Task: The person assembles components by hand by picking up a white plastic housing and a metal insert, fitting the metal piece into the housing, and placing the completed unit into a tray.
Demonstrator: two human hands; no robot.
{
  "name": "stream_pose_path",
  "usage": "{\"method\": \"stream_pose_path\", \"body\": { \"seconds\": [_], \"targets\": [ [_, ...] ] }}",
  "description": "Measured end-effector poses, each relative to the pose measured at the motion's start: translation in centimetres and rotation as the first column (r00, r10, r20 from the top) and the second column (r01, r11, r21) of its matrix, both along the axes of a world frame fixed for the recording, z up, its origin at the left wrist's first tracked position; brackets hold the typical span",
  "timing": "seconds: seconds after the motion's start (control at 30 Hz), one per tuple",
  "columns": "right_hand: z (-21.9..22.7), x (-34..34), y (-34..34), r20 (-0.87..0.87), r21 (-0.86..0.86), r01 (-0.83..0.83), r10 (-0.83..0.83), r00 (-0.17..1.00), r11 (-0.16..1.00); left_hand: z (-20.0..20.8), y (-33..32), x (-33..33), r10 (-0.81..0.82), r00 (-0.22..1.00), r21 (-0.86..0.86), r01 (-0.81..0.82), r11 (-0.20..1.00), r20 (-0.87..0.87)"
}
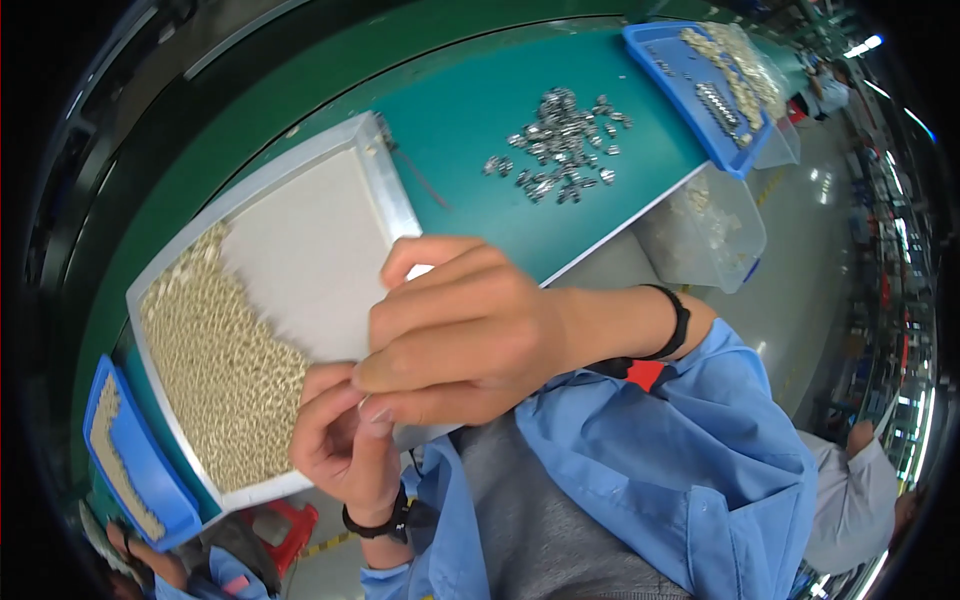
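My right hand (470, 335) reaches across in front of me, its thumb and index finger pinched together. My left hand (345, 440) meets it fingertip to fingertip, also pinching. Whatever sits between the fingertips is hidden or too small to make out. Both hands are over the near right side of a shallow, pale-rimmed tray (403, 205). Many small beige pieces (225, 380) stand close together in the tray's left and near part, while its light base shows on the far right. Beyond my right hand, a loose heap of small shiny metal parts (560, 140) lies on the green tabletop (460, 110).
At the right end of the table a blue tray (735, 160) holds beige and metal pieces, with a clear plastic bag beside it. Below stands a translucent bin (735, 255). Another blue tray (155, 480) with beige pieces lies at left. Other people sit at lower left and right.
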State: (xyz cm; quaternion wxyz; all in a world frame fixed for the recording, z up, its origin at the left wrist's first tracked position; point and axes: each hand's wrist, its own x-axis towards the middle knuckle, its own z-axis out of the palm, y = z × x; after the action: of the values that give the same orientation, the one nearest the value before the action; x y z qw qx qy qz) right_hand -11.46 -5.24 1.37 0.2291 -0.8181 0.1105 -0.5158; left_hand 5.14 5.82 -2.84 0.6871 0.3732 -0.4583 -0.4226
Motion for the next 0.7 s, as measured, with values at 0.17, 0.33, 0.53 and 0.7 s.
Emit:
{"method": "stream_pose_path", "body": {
  "seconds": [0.17, 0.33, 0.53, 0.7],
  "targets": [
    [-0.1, -0.8, 0.0, 0.049, 0.155, -0.176, 0.17, 0.984, 0.972, -0.4, -0.5, -0.8, -0.007, 0.999, 0.008, 0.007, 1.0, -0.053],
    [1.1, -2.3, -1.0, -0.041, 0.214, -0.265, 0.28, 0.959, 0.94, 1.3, -0.4, -1.2, -0.131, 0.973, 0.13, 0.157, 0.979, -0.191],
    [0.9, -2.8, -1.2, -0.098, 0.18, -0.25, 0.271, 0.958, 0.951, 1.1, -0.7, -1.2, -0.166, 0.949, 0.152, 0.212, 0.965, -0.269],
    [-0.6, -3.3, -0.3, -0.146, -0.159, -0.002, -0.022, 0.989, 0.987, 0.4, -1.1, -1.7, -0.109, 0.947, 0.227, 0.182, 0.957, -0.303]
  ]
}}
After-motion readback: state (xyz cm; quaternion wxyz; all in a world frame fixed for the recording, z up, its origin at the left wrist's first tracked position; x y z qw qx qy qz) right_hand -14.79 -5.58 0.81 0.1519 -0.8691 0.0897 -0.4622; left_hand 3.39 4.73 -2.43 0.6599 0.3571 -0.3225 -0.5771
